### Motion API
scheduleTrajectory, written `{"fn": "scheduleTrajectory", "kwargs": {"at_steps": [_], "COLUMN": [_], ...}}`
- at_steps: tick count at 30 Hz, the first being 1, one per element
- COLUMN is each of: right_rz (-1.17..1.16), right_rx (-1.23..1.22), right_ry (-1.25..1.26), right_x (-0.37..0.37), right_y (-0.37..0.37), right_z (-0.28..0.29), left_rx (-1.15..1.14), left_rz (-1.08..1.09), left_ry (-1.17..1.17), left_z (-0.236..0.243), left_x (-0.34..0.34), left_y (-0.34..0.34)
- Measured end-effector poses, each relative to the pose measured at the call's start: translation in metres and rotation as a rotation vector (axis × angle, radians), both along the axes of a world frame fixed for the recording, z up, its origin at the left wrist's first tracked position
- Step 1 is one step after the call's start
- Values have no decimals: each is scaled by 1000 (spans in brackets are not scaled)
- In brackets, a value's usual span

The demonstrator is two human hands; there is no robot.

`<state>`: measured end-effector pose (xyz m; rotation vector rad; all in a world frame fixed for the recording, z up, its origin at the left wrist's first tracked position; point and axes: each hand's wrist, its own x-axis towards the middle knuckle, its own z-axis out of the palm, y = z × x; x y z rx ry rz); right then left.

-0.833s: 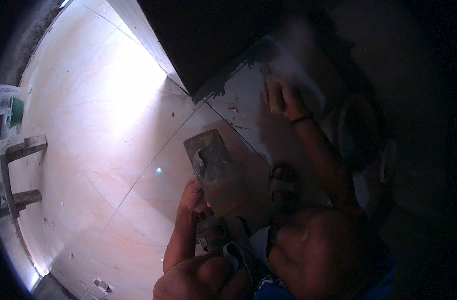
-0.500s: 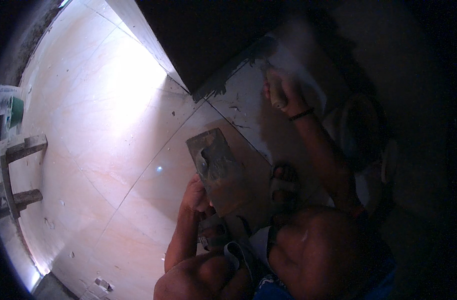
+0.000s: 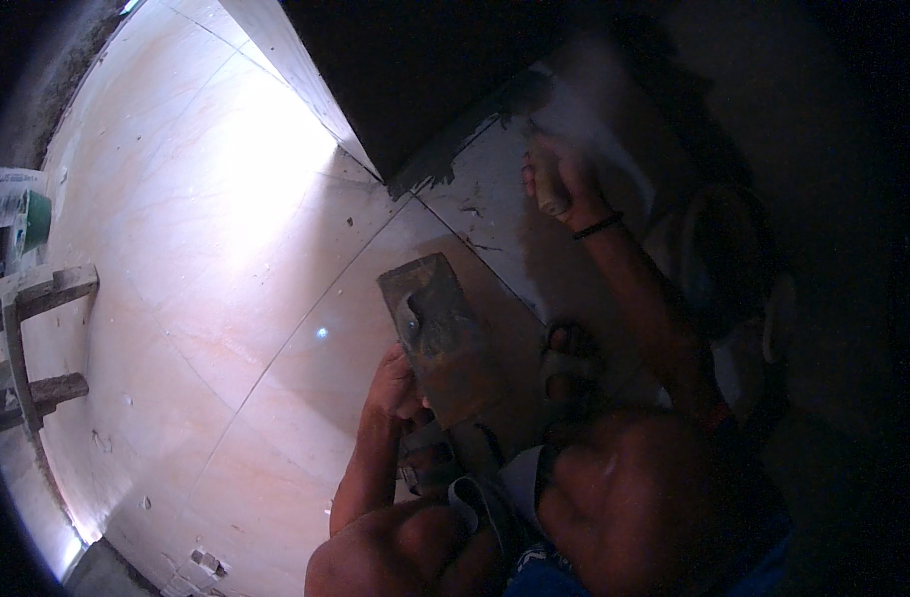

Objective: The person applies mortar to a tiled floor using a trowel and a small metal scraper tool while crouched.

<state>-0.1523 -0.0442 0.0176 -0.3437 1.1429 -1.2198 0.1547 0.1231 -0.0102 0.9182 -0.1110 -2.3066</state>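
My left hand [image 3: 397, 386] is closed on the near left edge of a flat rectangular board [image 3: 463, 383], held above the floor between my knees. A small lump of grey paste [image 3: 415, 316] lies on its upper part. Farther off to the right, my right hand [image 3: 577, 181] is wrapped round the pale handle of a trowel [image 3: 548, 191]. The tool's working end points toward the foot of the dark wall and is lost in shadow. Dark wet-looking paste [image 3: 427, 177] runs in a ragged strip along the wall's foot, beside the floor tiles.
The dark wall [image 3: 415, 80] ends in a corner with a pale side face. A wooden stool-like frame [image 3: 47, 294] and a green container [image 3: 35, 219] stand at the left. A round bucket-like shape [image 3: 718, 254] is dim at the right. Tiles [image 3: 206, 328] bear small crumbs.
The view has shifted very slightly. Both hands keep their grips, and the board and trowel stay nearly where they were.
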Motion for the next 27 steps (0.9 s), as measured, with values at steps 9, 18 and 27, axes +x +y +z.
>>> {"fn": "scheduleTrajectory", "kwargs": {"at_steps": [9,18,27], "right_rz": [72,42,73], "right_rx": [-30,-21,-43], "right_ry": [82,194,235], "right_x": [4,-16,-49], "right_y": [4,28,29], "right_z": [3,20,21], "left_rx": [23,-12,-2], "left_rz": [30,0,9], "left_ry": [18,-4,22], "left_z": [8,-7,0], "left_x": [-5,3,-5], "left_y": [1,5,3]}}
